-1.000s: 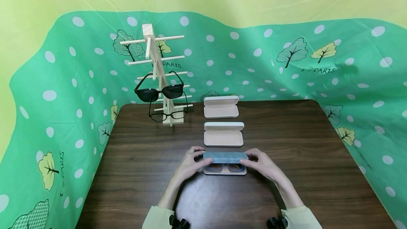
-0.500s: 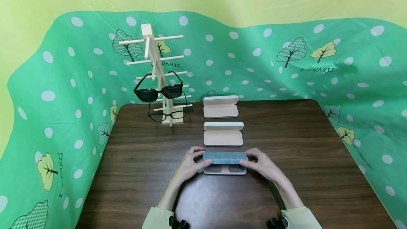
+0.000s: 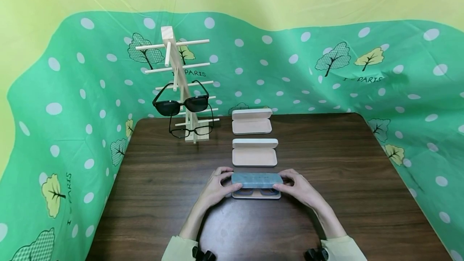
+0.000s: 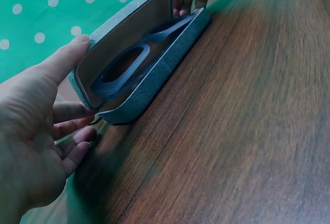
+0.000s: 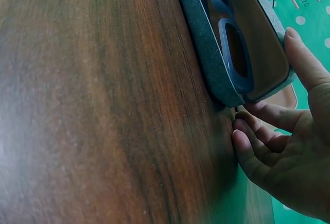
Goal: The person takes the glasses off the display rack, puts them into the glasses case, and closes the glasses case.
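A blue glasses case (image 3: 257, 180) sits on the table in front of me, its lid tilted partway down over the base. Inside lie blue-framed glasses (image 4: 112, 87), their upper part hidden by the lid in the head view. At the case's left end my left hand (image 3: 214, 188) grips the lid, thumb on its front edge and fingers behind. My right hand (image 3: 301, 188) holds the lid's right end the same way. The right wrist view shows that thumb (image 5: 296, 41) on the lid's edge, with the other fingers bent near the hinge side.
Two open cases with pale linings, a nearer one (image 3: 254, 158) and a farther one (image 3: 251, 126), stand behind. At the back left a wooden rack (image 3: 177, 61) bears black sunglasses (image 3: 169, 108) and thin black-framed glasses (image 3: 181, 136). A patterned green cloth (image 3: 290, 67) surrounds the table (image 3: 348, 172).
The lid has tipped a little farther down toward the base, covering more of the blue-framed glasses. Both hands keep their hold at its ends.
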`<act>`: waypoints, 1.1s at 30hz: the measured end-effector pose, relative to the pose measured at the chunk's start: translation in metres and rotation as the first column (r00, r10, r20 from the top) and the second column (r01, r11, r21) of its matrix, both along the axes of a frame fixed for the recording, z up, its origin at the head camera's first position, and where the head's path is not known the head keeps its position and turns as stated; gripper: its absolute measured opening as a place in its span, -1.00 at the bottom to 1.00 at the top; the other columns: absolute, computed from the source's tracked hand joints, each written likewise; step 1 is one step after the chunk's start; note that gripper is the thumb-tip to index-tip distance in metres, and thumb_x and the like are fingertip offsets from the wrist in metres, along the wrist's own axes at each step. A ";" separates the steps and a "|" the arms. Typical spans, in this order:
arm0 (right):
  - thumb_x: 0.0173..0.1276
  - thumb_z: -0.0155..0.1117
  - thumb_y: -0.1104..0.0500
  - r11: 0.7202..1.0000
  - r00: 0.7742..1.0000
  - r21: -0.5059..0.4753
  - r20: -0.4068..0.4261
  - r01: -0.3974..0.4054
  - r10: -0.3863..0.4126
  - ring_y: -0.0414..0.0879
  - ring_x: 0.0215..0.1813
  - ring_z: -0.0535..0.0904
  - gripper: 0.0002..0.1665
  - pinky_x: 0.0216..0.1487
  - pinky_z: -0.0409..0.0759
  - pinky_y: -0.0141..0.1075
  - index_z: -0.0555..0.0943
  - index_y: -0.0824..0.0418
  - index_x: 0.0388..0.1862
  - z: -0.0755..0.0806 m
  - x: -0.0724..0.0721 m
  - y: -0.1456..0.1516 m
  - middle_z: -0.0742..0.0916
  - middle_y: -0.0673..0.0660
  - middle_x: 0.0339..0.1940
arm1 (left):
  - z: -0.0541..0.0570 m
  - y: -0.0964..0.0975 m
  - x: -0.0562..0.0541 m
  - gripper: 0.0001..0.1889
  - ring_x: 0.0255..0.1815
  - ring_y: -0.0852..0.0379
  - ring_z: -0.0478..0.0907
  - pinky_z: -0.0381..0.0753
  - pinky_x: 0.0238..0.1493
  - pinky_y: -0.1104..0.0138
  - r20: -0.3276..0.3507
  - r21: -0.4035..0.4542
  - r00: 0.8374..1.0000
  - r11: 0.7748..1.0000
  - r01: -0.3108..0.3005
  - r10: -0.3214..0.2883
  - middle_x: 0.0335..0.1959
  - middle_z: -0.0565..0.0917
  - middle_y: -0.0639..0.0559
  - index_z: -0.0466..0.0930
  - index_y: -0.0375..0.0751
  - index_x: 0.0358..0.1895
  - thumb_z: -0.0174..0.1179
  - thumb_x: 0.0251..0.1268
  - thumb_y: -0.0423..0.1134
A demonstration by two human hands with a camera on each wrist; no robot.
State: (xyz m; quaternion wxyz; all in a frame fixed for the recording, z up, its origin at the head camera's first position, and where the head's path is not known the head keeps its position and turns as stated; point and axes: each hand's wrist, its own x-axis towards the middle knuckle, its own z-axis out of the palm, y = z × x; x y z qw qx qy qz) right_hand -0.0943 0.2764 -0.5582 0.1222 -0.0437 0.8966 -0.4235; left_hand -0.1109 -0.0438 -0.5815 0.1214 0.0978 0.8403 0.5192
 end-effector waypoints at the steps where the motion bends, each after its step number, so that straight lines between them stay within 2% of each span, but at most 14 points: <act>1: 0.29 0.51 -0.11 1.000 1.000 -0.001 -0.004 -0.002 0.002 -0.05 0.10 0.54 -0.46 -0.01 0.57 -0.44 0.69 0.19 0.11 0.000 0.000 0.000 0.69 0.13 0.09 | 0.000 0.000 0.000 -0.28 0.48 -0.02 0.36 0.34 0.48 -0.06 -0.004 -0.003 1.000 1.000 0.002 -0.002 0.34 0.53 0.07 0.65 -0.27 0.25 0.46 0.17 0.20; 12: 0.29 0.52 -0.10 1.000 1.000 -0.006 -0.028 -0.004 0.004 -0.08 0.07 0.56 -0.47 0.00 0.59 -0.42 0.70 0.20 0.10 -0.001 0.003 -0.001 0.69 0.15 0.10 | -0.001 0.000 0.001 -0.28 0.47 0.00 0.36 0.36 0.47 -0.05 -0.017 -0.016 1.000 1.000 0.008 -0.008 0.35 0.53 0.09 0.65 -0.24 0.25 0.46 0.15 0.20; 25: 0.27 0.54 -0.11 1.000 1.000 0.009 -0.028 -0.012 0.013 -0.06 0.08 0.59 -0.37 0.05 0.61 -0.37 0.66 0.23 0.18 -0.001 0.005 -0.001 0.67 0.15 0.15 | -0.003 -0.003 0.002 -0.27 0.47 -0.02 0.35 0.36 0.46 -0.06 -0.039 -0.018 0.999 0.999 0.037 -0.038 0.36 0.52 0.07 0.64 -0.23 0.27 0.48 0.14 0.18; 33: 0.18 0.59 -0.14 0.998 0.993 0.059 -0.107 -0.035 0.041 -0.01 0.10 0.61 -0.28 0.03 0.62 -0.33 0.64 0.19 0.21 -0.007 0.009 0.000 0.67 0.14 0.15 | -0.011 -0.005 0.002 -0.20 0.45 -0.03 0.38 0.41 0.45 -0.03 -0.143 -0.101 0.986 0.992 0.071 -0.086 0.37 0.52 0.04 0.61 -0.25 0.31 0.54 0.06 0.18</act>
